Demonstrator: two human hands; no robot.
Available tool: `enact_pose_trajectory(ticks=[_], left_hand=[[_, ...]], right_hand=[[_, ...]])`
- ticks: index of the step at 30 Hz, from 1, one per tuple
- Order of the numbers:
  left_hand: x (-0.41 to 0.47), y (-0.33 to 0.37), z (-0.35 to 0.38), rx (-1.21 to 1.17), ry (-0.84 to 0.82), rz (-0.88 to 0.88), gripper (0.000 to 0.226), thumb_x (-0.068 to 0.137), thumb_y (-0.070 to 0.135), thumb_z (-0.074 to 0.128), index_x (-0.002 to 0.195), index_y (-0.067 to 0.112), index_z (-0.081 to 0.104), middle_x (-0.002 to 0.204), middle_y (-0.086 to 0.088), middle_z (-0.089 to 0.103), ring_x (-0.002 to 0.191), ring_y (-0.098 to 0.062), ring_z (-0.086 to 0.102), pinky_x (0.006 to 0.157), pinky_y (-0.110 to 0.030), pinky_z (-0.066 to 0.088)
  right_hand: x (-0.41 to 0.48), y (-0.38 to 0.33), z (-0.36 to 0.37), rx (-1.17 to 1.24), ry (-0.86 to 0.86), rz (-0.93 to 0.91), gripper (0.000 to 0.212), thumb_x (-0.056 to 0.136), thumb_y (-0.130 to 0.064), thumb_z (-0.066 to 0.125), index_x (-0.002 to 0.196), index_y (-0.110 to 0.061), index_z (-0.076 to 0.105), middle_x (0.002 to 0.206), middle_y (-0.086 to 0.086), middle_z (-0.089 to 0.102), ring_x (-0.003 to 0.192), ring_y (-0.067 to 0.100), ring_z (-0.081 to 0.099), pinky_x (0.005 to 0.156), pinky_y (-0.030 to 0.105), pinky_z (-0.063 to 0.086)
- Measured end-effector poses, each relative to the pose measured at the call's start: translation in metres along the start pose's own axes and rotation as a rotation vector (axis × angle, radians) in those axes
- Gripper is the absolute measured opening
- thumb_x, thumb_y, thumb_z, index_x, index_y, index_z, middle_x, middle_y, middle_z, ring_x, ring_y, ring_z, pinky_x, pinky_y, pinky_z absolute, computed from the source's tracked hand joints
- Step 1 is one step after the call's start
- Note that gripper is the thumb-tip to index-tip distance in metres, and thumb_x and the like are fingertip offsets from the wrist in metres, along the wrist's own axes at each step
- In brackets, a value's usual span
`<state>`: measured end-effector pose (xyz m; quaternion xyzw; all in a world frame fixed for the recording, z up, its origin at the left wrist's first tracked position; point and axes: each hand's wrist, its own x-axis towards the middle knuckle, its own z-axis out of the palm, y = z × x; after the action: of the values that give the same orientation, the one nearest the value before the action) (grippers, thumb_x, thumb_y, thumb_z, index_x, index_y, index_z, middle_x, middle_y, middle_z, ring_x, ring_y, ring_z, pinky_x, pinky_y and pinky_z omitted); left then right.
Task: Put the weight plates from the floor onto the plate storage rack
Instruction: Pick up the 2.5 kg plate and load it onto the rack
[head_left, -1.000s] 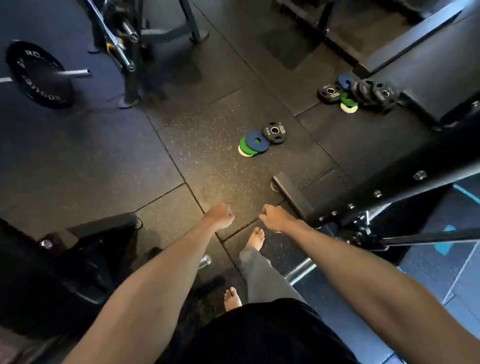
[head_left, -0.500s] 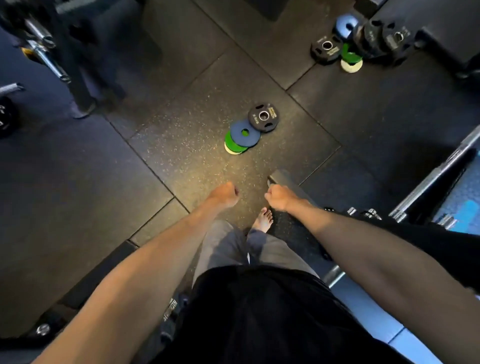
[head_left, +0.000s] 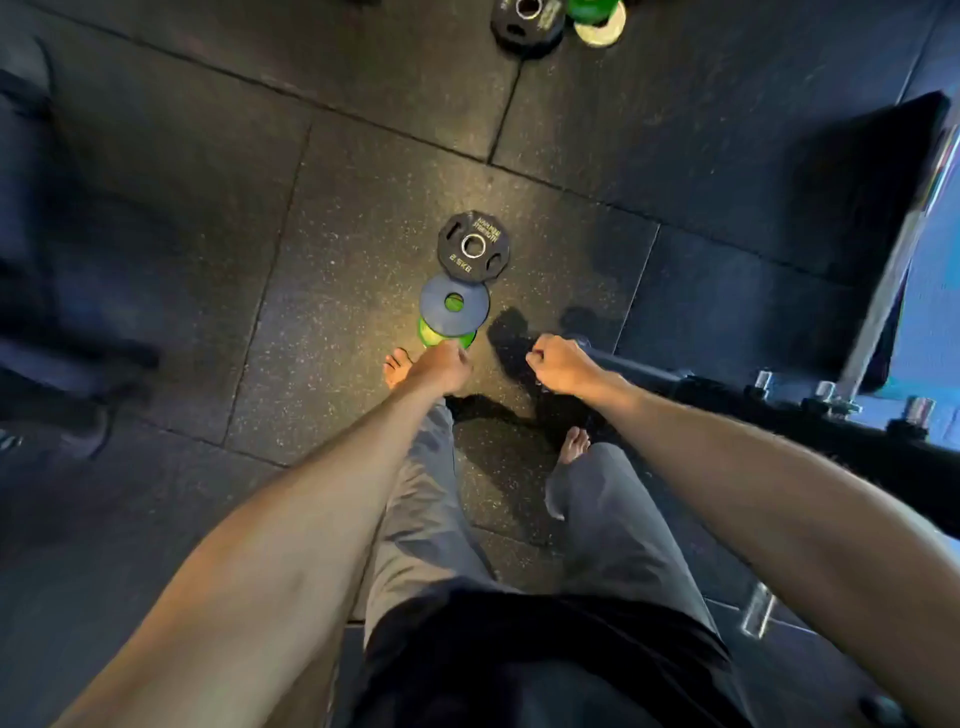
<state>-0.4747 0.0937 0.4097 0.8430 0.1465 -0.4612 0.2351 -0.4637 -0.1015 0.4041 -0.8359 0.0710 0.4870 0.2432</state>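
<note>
Left hand: fingers curled together, empty. Just beyond them lie a green plate, a blue plate and a black plate. Right hand: fist, empty.

The floor lies open to the left and to the far side of the three overlapping plates. On the right, a black frame beam ends near them. A bare foot stands just near-left of the green plate.
</note>
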Motion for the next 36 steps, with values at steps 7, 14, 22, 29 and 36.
enact_pose_trajectory(ticks=[7,14,22,29,36], left_hand=[[0.176,0.008,-0.051,-0.019,-0.027,0.069,0.024,0.095,0.022,0.047,0.109,0.007,0.060,0.107,-0.022,0.070,0.096,-0.036,0.069,0.079,-0.041,0.055],[0.398,-0.009,-0.013,-0.057,0.041,-0.010,0.013,0.089,0.022,0.054,0.099,0.014,0.057,0.112,-0.023,0.066,0.104,-0.037,0.064,0.089,-0.043,0.052],[0.550,-0.034,0.016,-0.178,0.227,-0.157,0.050,0.092,0.023,0.055,0.135,0.009,0.035,0.139,-0.017,0.046,0.126,-0.034,0.048,0.101,-0.036,0.040],[0.587,-0.031,0.017,-0.384,0.182,-0.215,0.062,0.083,0.036,0.060,0.135,0.007,0.040,0.134,-0.015,0.052,0.117,-0.032,0.055,0.096,-0.038,0.049],[0.490,-0.010,-0.002,-0.556,0.016,-0.359,0.002,0.088,0.011,0.055,0.087,0.012,0.054,0.092,-0.012,0.059,0.078,-0.025,0.056,0.073,-0.037,0.051]], right_hand=[[0.133,-0.046,0.012,0.225,0.118,0.140,0.026,0.091,-0.026,0.044,0.103,-0.010,0.061,0.109,0.021,0.070,0.104,0.039,0.063,0.091,0.044,0.050],[0.337,-0.011,0.054,0.468,0.215,0.280,0.029,0.089,-0.028,0.045,0.112,-0.010,0.049,0.118,0.023,0.061,0.106,0.043,0.058,0.089,0.041,0.047],[0.509,0.043,0.083,0.617,0.294,0.306,0.046,0.094,-0.018,0.050,0.135,-0.005,0.033,0.127,0.021,0.056,0.114,0.039,0.056,0.087,0.037,0.044],[0.547,0.047,0.088,0.809,0.315,0.319,0.043,0.090,-0.015,0.055,0.128,-0.011,0.035,0.107,0.006,0.054,0.104,0.029,0.061,0.091,0.050,0.054],[0.458,0.039,0.048,0.772,0.290,0.313,0.042,0.091,-0.011,0.053,0.130,-0.007,0.037,0.108,0.009,0.052,0.096,0.023,0.051,0.079,0.034,0.043]])
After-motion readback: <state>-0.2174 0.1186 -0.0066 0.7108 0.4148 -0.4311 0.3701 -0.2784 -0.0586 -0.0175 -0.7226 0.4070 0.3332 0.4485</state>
